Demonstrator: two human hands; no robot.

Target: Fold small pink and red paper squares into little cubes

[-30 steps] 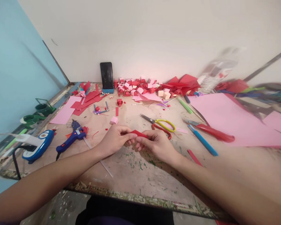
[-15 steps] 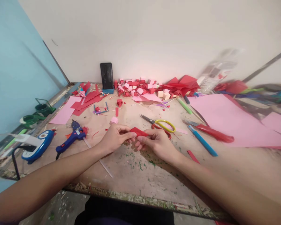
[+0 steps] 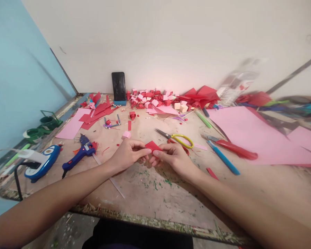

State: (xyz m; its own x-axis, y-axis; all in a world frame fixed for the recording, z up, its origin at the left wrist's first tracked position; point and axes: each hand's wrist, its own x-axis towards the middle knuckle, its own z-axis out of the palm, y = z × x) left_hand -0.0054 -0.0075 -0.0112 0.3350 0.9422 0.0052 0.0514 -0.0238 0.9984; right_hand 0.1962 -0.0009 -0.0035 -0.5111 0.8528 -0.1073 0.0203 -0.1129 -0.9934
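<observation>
Between my two hands is a small piece of red paper (image 3: 153, 146), held above the middle of the table. My left hand (image 3: 134, 153) pinches its left side with thumb and fingers. On the opposite side my right hand (image 3: 171, 155) grips it the same way, thumb on top. The fingers cover the paper's lower part, so its full shape is hidden. Just behind my right hand lie scissors (image 3: 174, 137) with one yellow and one red handle loop. A pale pink paper cube (image 3: 126, 135) rests behind my left hand.
To the left are a blue glue gun (image 3: 80, 152) and a blue-and-white power strip (image 3: 42, 162). A phone (image 3: 118, 86) stands at the back beside heaped paper cubes (image 3: 155, 100). A red-handled knife (image 3: 235, 148), a blue pen-like stick (image 3: 224, 157) and pink sheets (image 3: 248, 135) lie right.
Both hands keep hold of the red paper, which is tilted slightly and shows a little more of its face. The whole view has shifted slightly; the other things stay put.
</observation>
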